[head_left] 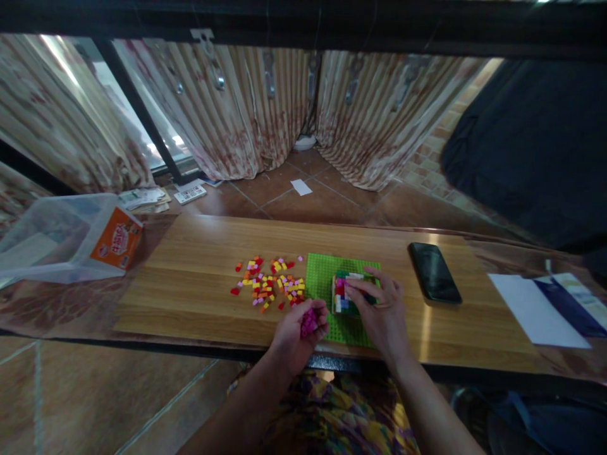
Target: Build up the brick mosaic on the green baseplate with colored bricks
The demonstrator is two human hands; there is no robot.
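Note:
Cupped in my left hand (296,328) is a small heap of magenta toy bricks (309,322), just left of the green baseplate (318,270). On that baseplate stands a low block of stacked bricks (339,304) in white, red, blue, green and magenta. My right hand (382,309) reaches over the block from the right, thumb and forefinger closed together at its top near a magenta brick (345,283). Part of the block is hidden under these fingers. Left of the baseplate, many loose bricks (263,285) in yellow, red, orange and pink lie scattered on the wooden board.
A black phone (434,272) lies right of the baseplate on the wooden board (190,265). Farther right are white paper (531,309) and a dark blue booklet (571,306). At the far left stands a clear plastic bin (61,234) with an orange label. Curtains hang beyond the table.

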